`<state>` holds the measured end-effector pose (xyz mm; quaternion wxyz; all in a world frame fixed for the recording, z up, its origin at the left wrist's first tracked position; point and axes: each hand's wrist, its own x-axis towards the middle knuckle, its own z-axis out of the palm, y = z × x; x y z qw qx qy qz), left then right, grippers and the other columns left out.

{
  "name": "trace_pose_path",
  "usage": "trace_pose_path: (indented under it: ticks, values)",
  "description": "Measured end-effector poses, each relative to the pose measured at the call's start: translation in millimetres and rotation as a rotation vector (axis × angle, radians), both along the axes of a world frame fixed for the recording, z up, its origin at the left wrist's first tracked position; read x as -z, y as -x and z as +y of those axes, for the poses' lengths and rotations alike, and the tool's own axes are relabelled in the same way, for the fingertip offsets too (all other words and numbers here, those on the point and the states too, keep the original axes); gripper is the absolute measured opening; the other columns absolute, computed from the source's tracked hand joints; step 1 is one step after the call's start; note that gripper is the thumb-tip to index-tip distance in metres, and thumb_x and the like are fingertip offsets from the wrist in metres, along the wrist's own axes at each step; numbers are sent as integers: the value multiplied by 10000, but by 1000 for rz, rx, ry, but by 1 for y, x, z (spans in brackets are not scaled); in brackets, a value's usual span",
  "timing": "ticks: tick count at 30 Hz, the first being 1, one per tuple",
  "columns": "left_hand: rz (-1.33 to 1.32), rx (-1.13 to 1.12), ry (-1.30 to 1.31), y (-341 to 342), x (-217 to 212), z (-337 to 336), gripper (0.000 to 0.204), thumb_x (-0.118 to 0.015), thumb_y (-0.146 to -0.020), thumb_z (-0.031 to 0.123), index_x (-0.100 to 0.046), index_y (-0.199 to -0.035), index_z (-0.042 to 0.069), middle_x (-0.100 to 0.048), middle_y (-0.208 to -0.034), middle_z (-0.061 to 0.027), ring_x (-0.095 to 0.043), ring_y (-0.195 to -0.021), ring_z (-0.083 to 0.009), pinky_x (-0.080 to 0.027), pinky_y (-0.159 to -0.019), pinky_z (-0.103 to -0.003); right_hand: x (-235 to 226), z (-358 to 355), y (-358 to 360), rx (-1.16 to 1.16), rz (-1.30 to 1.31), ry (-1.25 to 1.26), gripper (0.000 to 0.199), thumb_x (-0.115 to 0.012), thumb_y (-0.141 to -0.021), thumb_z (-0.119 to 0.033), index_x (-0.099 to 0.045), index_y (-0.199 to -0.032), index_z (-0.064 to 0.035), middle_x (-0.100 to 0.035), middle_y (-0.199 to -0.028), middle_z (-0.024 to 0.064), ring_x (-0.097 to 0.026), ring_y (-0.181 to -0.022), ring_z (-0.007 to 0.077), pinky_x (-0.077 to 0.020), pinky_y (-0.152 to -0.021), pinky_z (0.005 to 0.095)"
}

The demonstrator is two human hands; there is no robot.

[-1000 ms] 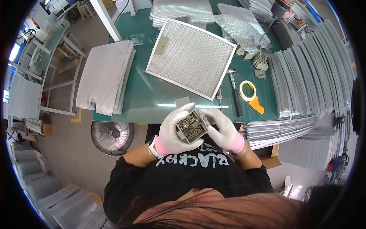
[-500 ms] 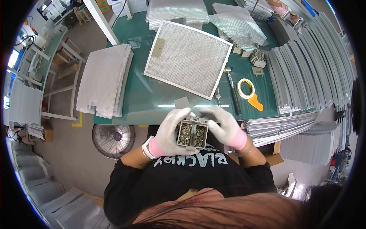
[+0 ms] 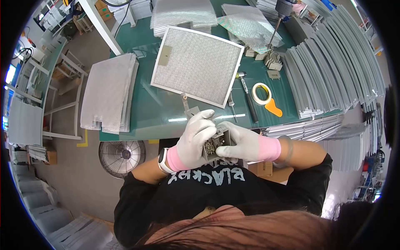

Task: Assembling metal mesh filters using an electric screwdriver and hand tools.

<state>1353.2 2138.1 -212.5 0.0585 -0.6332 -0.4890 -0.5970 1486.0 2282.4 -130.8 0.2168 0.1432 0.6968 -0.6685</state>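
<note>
A small grey metal box point(image 3: 209, 156) with small metal fasteners, like screws or rivets, is tilted between my two hands in front of my chest. My right hand point(image 3: 243, 143), in a white glove with pink cuff, grips the box from its right side, thumb over the opening. The gloved left hand point(image 3: 192, 139) closes round the left and far side, fingers curled near the rim; whether its fingertips also pinch a fastener cannot be seen. Beyond the hands, on the green table point(image 3: 156, 125), lies a framed metal mesh panel point(image 3: 198, 64).
Right of the panel lie a hammer point(image 3: 251, 104), a thin screwdriver-like tool point(image 3: 232, 107), a tape roll point(image 3: 255, 93) and an orange scraper point(image 3: 273, 109). A power screwdriver point(image 3: 283, 9) hangs far right. Mesh sheets point(image 3: 107, 91) stand left, stacked panels point(image 3: 333, 68) right. A floor fan point(image 3: 123, 158) is below.
My right hand has closed onto the box, which is now tilted. The view has shifted, bringing the hanging power screwdriver into sight. A small metal piece now shows by the panel's near edge.
</note>
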Motion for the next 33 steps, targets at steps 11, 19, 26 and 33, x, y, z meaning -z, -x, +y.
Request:
trace_pose_path:
  ticks: [11, 19, 26, 33]
  values:
    - [85, -92, 110, 1, 3, -5, 697, -856, -715, 216, -430, -1243, 56, -563, -1241, -174, -528, -1213, -443, -291, -1086, -677, -4, 1, 10, 42, -14, -28, 476, -666, -931, -200, -417, -1283, 2, -619, -879, 63, -610, -637, 85, -514, -564, 266]
    - [53, -66, 140, 5, 15, -6, 991, -892, -710, 272, -272, -1458, 75, -484, -1381, -206, -471, -1328, -440, -219, -1138, -675, 9, 13, 9, -109, 102, -209, 639, -676, -915, -397, -462, -1285, 78, -615, -1101, 206, -628, -1022, 230, -506, -904, 347]
    - [35, -44, 146, 6, 20, -4, 1017, -895, -696, 226, -266, -1482, 75, -472, -1408, -207, -424, -1377, -442, -222, -1144, -661, -3, 10, 16, -66, -32, -151, 659, -667, -923, -412, -453, -1327, 62, -622, -1106, 183, -626, -1017, 210, -510, -900, 348]
    - [46, -61, 178, 8, 20, -4, 1011, -902, -688, 229, -290, -1476, 65, -481, -1389, -178, -414, -1389, -424, -215, -1154, -647, 13, 10, 19, -31, 6, -49, 560, -597, -957, -343, -442, -1370, 2, -633, -1035, 97, -653, -829, 134, -548, -714, 290]
